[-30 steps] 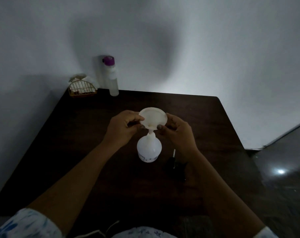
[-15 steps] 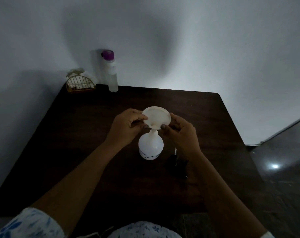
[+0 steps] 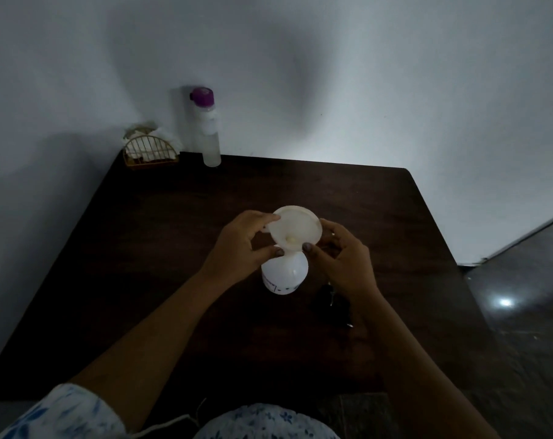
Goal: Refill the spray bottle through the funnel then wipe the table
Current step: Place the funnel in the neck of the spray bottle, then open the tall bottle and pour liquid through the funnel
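I see my left hand [image 3: 237, 245] and right hand [image 3: 341, 255] pinching the white funnel [image 3: 295, 231] over the spray bottle [image 3: 284, 274] mid-counter [image 3: 161, 236], its neck hidden, a dark object [image 3: 327, 297] beside indistinct.

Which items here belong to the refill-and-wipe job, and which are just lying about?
In use:
- white funnel, held by left hand and right hand
- white spray bottle beneath it
- purple-capped bottle, probably the refill
- dark table

Lying about:
- wire napkin holder
- dark object, too dim to identify
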A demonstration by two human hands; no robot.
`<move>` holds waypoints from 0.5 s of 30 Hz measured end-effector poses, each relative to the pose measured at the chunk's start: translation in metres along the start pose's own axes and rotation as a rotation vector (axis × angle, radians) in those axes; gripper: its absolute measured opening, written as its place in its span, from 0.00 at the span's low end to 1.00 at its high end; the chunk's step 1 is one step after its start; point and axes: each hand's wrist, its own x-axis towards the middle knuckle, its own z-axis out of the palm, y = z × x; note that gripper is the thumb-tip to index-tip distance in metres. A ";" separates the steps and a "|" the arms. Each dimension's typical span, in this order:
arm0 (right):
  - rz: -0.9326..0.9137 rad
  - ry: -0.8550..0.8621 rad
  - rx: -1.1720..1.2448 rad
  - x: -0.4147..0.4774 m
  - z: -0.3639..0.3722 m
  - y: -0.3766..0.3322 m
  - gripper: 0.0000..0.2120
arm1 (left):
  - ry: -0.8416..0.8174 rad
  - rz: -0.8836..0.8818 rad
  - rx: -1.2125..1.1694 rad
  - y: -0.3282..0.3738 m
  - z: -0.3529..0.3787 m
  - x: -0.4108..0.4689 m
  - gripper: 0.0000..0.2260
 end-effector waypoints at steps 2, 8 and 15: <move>0.008 0.026 -0.077 0.000 0.000 -0.006 0.41 | -0.022 -0.020 0.012 -0.001 -0.002 0.000 0.36; -0.034 0.067 -0.255 0.012 0.006 -0.037 0.50 | 0.016 -0.096 -0.052 0.000 -0.020 0.002 0.39; -0.146 -0.012 -0.503 0.058 0.022 -0.079 0.47 | 0.088 -0.231 -0.021 -0.009 -0.055 0.024 0.40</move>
